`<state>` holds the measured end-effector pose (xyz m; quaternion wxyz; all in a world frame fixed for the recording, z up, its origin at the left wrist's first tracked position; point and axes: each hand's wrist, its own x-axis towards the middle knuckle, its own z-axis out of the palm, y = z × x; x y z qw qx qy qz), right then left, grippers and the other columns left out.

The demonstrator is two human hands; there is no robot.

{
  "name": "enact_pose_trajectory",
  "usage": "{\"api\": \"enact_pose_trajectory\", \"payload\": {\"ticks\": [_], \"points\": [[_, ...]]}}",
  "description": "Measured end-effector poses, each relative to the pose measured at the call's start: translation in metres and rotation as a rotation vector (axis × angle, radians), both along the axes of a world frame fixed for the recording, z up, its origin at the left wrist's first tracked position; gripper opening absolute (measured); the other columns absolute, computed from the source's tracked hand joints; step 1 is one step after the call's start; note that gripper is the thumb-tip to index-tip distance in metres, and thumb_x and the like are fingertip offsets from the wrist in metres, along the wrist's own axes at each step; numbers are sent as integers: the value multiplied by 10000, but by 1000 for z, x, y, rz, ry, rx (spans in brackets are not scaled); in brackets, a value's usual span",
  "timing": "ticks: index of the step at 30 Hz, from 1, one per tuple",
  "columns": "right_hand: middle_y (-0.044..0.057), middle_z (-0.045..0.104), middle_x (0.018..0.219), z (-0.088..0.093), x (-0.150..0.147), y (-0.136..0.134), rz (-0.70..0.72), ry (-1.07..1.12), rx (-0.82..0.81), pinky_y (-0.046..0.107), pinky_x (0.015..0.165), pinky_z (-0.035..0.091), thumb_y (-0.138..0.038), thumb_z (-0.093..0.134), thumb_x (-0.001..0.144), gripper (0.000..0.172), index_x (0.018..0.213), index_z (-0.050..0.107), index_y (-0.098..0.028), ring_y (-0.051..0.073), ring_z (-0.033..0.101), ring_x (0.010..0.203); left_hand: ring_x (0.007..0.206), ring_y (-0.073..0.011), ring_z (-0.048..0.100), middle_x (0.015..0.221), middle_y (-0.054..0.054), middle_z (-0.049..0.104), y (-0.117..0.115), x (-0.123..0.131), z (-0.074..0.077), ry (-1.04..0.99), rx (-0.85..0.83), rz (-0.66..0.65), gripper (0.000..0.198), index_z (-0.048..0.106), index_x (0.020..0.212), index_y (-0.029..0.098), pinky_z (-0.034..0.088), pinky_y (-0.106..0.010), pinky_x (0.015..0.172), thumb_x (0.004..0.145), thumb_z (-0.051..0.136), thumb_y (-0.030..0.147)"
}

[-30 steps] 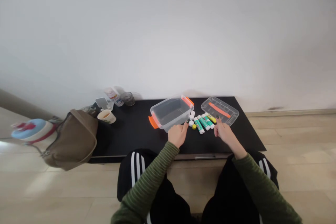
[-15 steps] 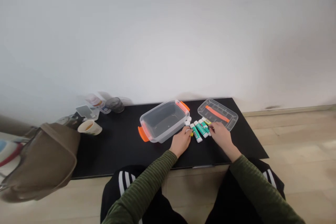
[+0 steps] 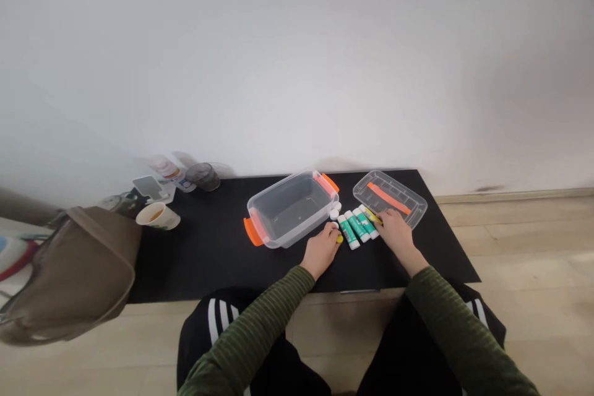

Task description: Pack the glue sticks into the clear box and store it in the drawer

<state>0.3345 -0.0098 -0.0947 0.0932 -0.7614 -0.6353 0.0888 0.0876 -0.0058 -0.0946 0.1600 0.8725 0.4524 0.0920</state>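
Three green-and-white glue sticks [image 3: 357,227] lay side by side on the black desk [image 3: 208,260], just right of the clear plastic box [image 3: 291,209], and they separated the two hands. The right hand [image 3: 395,236] was at the end of that row farthest from the box, its fingers [image 3: 381,215] pressed together and pinching a yellow-marked glue stick [image 3: 373,216], which tilted across the group. The left hand [image 3: 322,252] lay just beside the box's near right corner, its fingers [image 3: 332,230] curled inward and close together. A small yellow cap [image 3: 340,239] sat at those fingertips, though I could not tell whether they gripped it. Small white caps [image 3: 335,213] stood in a short cluster touching or nearly touching the box's right wall, between it and the sticks.

Farther right of the box lay its clear lid [image 3: 390,199] with an orange strip, partly behind the right hand. The box itself had orange handles at both ends. Well left of it stood a paper cup [image 3: 158,216] holding an orange-brown drink, with a dark glass tumbler [image 3: 203,176], a phone [image 3: 147,186] and a white bottle [image 3: 166,168] behind it. An olive-brown bag [image 3: 69,278] hung over the desk's left edge, farthest from the box.
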Motion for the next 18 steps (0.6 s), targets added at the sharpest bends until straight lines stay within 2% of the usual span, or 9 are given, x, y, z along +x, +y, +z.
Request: {"api": "enact_pose_trajectory", "payload": {"ticks": [7, 11, 15, 18], "points": [[116, 600, 1021, 6, -6, -4, -47, -51, -30, 308, 706, 431, -301, 511, 914, 224, 948, 699, -185, 260, 526, 1046, 975, -167, 618, 1284, -52, 519, -3, -2, 2, -22, -43, 38, 184, 540, 1101, 210, 493, -245, 665, 924, 510, 253], [121, 614, 1016, 7, -5, -6, -60, -31, 6, 311, 724, 430, -288, 507, 906, 218, 918, 687, -167, 253, 549, 1034, 1014, -174, 609, 1263, -48, 530, -4, -5, 7, -130, -83, 73, 192, 547, 1082, 215, 500, -257, 716, 891, 560, 234], [105, 658, 1015, 12, -4, -13, -81, 57, 112, 308, 742, 432, -299, 516, 896, 203, 970, 660, -176, 242, 598, 990, 964, -155, 615, 1245, -44, 576, -3, -6, 9, -423, -199, 176, 193, 568, 1044, 217, 499, -288, 817, 854, 601, 201], [74, 696, 961, 19, -9, -24, -25, 210, 192, 308, 742, 449, -309, 532, 886, 226, 1051, 623, -184, 218, 645, 863, 843, -140, 626, 1115, -63, 658, 0, -5, 5, -785, -452, 331, 195, 577, 1008, 183, 511, -291, 769, 832, 645, 231]]}}
